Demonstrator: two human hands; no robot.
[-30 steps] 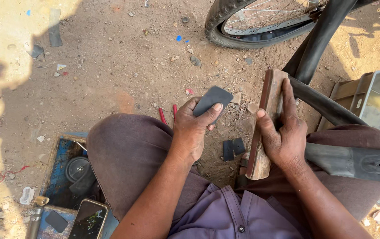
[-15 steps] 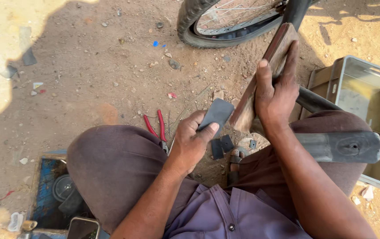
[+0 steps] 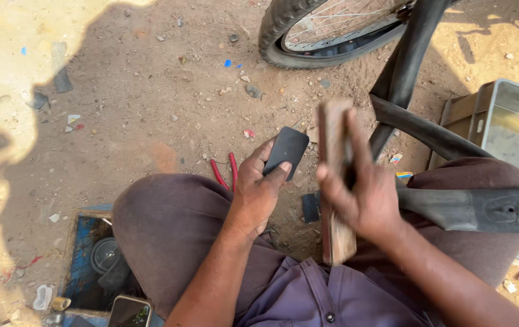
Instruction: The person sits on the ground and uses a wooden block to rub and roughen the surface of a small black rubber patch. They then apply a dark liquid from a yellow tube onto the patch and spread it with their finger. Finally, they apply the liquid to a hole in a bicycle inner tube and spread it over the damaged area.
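Head view, looking straight down at a seated person's lap and the dirt ground beyond the knees. The left hand [image 3: 258, 189], at the centre of the frame, is closed on a dark rubber patch [image 3: 286, 151], a flat rounded rectangle pinched between thumb and fingers and sticking up past the fingertips toward the top of the frame. The right hand [image 3: 362, 194], just right of it, is wrapped around a wooden block [image 3: 334, 181], a long narrow piece standing nearly upright in the picture and blurred; its lower end shows below the fist, over the purple shirt [image 3: 332, 297]. The patch and the block are near each other but apart.

A black inner tube [image 3: 471, 209] lies across the right thigh, at the right of the frame, and runs up toward the upper right, where it passes a bicycle wheel [image 3: 308, 36] with tyre and spokes at the top edge. A grey plastic crate [image 3: 501, 121] sits at the right edge, partly behind the knee. Between the knees, on the ground just above the left hand's wrist, lie red-handled pliers [image 3: 226, 172], partly hidden by the brown trousers [image 3: 168, 236]. A small dark square scrap [image 3: 311, 208] lies on the ground between the two hands. At the lower left stands a blue tray [image 3: 81, 266] with a round black thing in it, and a phone [image 3: 129, 312] lies at the bottom edge.
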